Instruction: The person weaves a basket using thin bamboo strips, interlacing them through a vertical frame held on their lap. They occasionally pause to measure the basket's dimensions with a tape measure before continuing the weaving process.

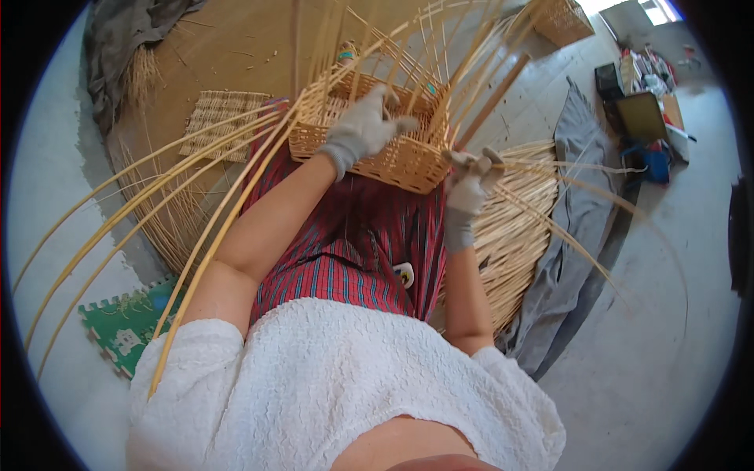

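A half-woven rectangular wicker basket (400, 166) rests at my lap, with long uncut canes rising from its far side and fanning out left and right. My left hand (365, 125), in a grey-white work glove, reaches over the near wall into the basket's mouth. Its thumb and fingers are spread apart. At the near right corner my right hand (471, 179), gloved too, has its fingers closed around a pale cane strip (569, 165) that trails off to the right. The strip's end at the basket is hidden by the fingers.
A bundle of split cane (514, 243) lies to my right beside a grey cloth (577, 212). On the left are a flat woven panel (224, 124), loose canes and a green foam mat (133, 326). Another basket (561, 21) stands far right, before some boxes (640, 114).
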{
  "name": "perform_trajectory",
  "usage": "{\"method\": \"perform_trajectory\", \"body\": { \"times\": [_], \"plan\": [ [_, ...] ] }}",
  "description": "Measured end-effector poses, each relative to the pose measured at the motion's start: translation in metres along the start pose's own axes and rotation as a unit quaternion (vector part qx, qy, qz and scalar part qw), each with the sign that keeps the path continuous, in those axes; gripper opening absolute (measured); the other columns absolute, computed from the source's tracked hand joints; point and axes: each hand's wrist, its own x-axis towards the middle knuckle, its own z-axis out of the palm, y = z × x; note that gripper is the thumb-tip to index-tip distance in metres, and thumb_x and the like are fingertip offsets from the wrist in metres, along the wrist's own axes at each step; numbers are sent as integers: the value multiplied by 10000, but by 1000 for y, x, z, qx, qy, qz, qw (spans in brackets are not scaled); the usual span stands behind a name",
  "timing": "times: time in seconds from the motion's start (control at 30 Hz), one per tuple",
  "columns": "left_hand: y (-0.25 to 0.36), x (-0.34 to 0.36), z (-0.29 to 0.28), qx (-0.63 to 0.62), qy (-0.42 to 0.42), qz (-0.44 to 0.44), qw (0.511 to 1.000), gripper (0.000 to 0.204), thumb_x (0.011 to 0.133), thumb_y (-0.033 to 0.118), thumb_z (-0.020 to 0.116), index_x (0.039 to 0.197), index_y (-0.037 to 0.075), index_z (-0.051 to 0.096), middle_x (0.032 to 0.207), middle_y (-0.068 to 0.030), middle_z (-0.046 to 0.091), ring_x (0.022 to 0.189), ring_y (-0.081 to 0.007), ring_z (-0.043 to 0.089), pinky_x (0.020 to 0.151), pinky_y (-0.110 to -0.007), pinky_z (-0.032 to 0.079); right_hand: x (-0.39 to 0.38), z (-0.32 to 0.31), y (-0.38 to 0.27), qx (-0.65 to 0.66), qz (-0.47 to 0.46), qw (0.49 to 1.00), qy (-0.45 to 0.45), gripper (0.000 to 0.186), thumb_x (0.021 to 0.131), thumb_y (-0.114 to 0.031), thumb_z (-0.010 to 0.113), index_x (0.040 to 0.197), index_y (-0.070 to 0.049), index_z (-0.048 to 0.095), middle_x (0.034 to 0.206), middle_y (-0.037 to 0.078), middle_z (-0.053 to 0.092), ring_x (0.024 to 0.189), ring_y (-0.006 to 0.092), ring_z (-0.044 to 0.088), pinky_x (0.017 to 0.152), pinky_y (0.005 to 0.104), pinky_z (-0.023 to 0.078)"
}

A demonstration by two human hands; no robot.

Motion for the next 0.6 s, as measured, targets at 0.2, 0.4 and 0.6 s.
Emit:
{"method": "perform_trajectory", "body": {
  "times": [0.2,0.4,0.6],
  "plan": [
    [6,-2,12,-111,205,131,964,343,1010,179,637,1318,67,535,1174,-136,668,725,-167,686,667,-317,594,4,-18,-20,53,-52,996,-53,199,1023,-109,588,1192,-71,489,1023,121,689,946,223,718,685,258,546],
    [19,-3,54,-105,-41,58,992,293,1059,288,546,1248,66,566,942,-158,695,590,-219,693,550,-345,561,39,-67,-39,-15,5,999,40,344,945,-5,664,1199,-108,457,1136,142,695,1002,203,717,567,215,510],
    [15,-1,98,-116,1,29,993,322,1072,321,534,1154,19,613,752,-55,618,469,-147,610,426,-319,524,140,30,-80,-368,-358,843,-159,778,943,-42,628,1605,-219,259,1189,188,675,1004,246,717,819,347,588]
  ]
}}
